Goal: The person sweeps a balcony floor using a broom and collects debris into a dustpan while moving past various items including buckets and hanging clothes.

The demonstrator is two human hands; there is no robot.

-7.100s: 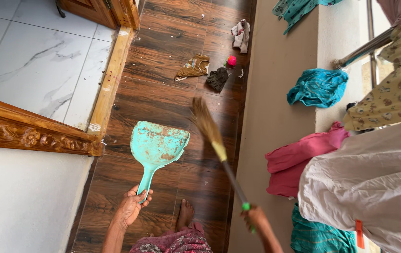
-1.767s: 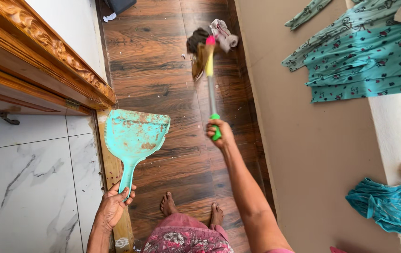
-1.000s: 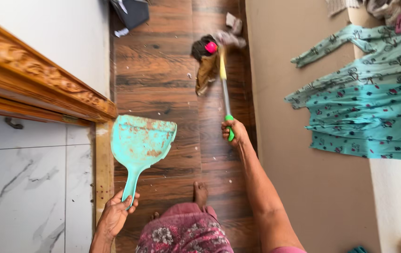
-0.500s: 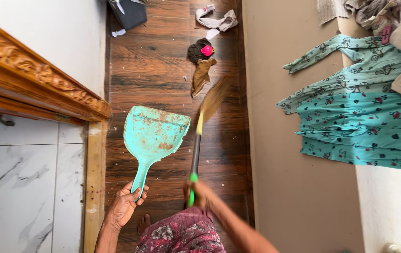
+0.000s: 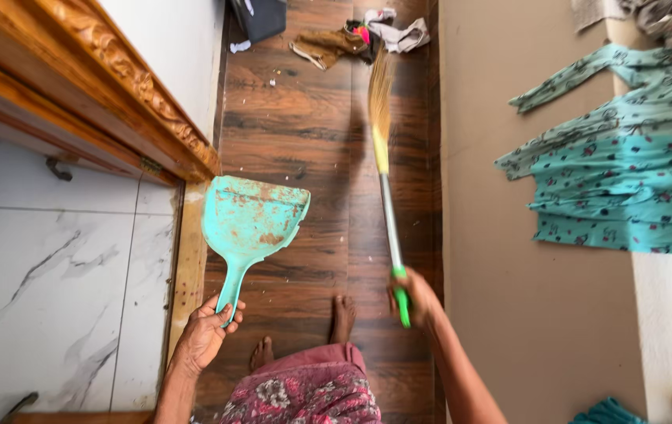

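The left hand [image 5: 208,336] is closed around the handle of a turquoise dustpan [image 5: 251,224], held above the dark wooden floor [image 5: 296,141] with its scoop pointing away. The scoop is stained with brown patches; I cannot tell whether loose dirt lies in it. The right hand [image 5: 413,297] grips the green end of a broom [image 5: 387,180], whose straw head reaches toward a small heap of rags [image 5: 359,35] at the far end of the floor. Bare feet [image 5: 341,318] stand between the two hands. A carved wooden door frame [image 5: 116,94] and white marble tiles [image 5: 53,275] lie to the left. Turquoise patterned clothes [image 5: 618,173] hang on the right.
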